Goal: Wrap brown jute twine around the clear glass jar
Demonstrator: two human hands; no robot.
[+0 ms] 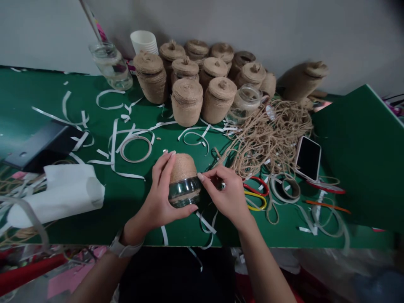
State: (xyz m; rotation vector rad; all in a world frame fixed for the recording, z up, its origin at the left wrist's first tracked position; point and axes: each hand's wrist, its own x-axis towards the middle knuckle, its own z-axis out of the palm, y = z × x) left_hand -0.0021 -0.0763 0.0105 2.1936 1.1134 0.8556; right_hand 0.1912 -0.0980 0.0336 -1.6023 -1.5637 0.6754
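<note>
A glass jar (pixel 184 185) lies tilted in my left hand (pixel 162 189), its far part wrapped in jute twine (pixel 183 166). Bare dark glass shows on the near part, with a brownish band across it. The fingers of that hand curl round the jar's left side, and the thumb presses along its near end. At the jar's right side my right hand (pixel 225 189) pinches thumb and forefinger together where the wrap meets the glass, on the jute twine; the strand itself is mostly hidden. Beyond this hand spreads a loose heap of jute twine (pixel 268 134).
Several twine-covered jars (pixel 187 103) with lids stand at the back, beside a bare glass jar (pixel 244 103). Scissors (pixel 257 193), tape rolls (pixel 285 188) and a phone (pixel 308 159) lie to the right. A white roll (pixel 59 193) and white strips (pixel 114 143) are to the left.
</note>
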